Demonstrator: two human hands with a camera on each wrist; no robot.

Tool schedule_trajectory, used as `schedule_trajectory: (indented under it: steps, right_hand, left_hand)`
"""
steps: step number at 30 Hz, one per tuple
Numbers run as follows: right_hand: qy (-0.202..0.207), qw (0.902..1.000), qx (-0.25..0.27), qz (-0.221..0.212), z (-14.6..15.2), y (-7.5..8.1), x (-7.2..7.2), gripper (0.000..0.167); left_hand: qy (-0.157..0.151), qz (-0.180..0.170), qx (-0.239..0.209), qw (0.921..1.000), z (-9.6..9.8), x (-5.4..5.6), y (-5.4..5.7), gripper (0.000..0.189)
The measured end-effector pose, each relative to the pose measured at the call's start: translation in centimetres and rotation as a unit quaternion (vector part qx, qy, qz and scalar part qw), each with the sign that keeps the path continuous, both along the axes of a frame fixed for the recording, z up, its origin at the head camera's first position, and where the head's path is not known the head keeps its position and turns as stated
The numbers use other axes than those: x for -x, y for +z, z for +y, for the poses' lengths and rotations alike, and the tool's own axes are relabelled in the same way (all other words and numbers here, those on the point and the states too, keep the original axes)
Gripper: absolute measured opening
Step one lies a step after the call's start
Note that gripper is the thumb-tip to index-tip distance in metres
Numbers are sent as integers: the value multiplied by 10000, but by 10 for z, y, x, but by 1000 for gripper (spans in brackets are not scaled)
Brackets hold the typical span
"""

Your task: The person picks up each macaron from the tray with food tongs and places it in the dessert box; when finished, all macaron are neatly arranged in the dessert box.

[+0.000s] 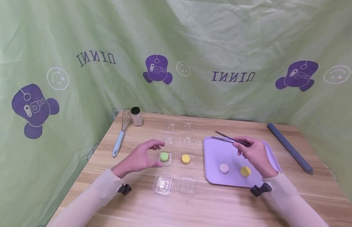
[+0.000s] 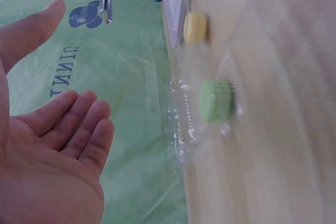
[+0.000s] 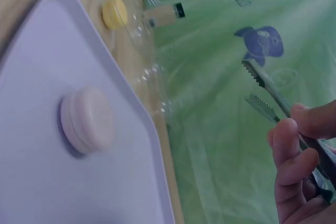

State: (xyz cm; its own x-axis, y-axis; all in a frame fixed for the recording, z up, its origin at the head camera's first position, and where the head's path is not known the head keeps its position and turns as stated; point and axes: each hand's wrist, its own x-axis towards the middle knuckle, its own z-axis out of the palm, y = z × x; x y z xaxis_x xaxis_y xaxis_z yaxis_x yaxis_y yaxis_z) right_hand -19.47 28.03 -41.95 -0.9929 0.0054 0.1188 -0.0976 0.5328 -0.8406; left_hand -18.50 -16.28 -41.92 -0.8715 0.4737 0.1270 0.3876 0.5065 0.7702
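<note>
Saw first the wood-grained surface (image 1: pixel 221 201), then the lilac tray (image 1: pixel 212 159) toward its right edge. Noted a dark blue rod (image 1: pixel 290 148) slanting along that same edge. Found the left hand (image 1: pixel 139 157) loosely spread, holding nothing, just beside the clear containers (image 1: pixel 164 184) around the surface's middle. Found the right hand (image 1: pixel 256 156) gripping toothed tongs (image 3: pixel 274 92) above the tray, tips apart with nothing between. Counted the green macaron (image 1: pixel 164 156) and a yellow macaron (image 1: pixel 185 159) in separate containers beyond the tray's left edge, plus the pink macaron (image 1: pixel 224 168) and a darker yellow macaron (image 1: pixel 245 171) near the tray's near edge. Seemed wisest to bring both tips down level, straddle one macaron's sides and squeeze lightly, to spare a probably brittle shell, while steadying the light plastic with left fingertips.
</note>
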Motion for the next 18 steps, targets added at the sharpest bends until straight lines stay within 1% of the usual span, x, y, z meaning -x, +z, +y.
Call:
schedule_trajectory:
  steps: [3, 5, 7, 10, 14, 17, 18]
  right_hand:
    - [-146, 9997, 151, 128, 12, -1, -2, 40]
    - [-271, 9990, 317, 148, 19, -1, -2, 41]
    - [-360, 9982, 448, 183, 25, -3, -2, 41]
    - [-455, 9968, 606, 254, 34, -5, -2, 35]
    - [-573, 9954, 684, 340, 43, -5, -7, 29]
    - [-674, 9952, 642, 300, 50, -3, -11, 30]
    - [-720, 9951, 626, 269, 52, -3, -12, 30]
  left_hand:
    - [-156, 101, 89, 9998, -8, -14, -4, 80]
    - [-262, 89, 55, 9996, -12, -22, -8, 80]
    - [-355, 45, -33, 9994, -15, -30, -13, 81]
    - [-348, -148, -126, 9992, -18, -39, -21, 83]
    - [-388, -230, -151, 9989, -20, -46, -34, 84]
    - [-475, -208, -116, 9986, -21, -48, -41, 85]
    - [-465, -256, -99, 9985, -20, -49, -43, 86]
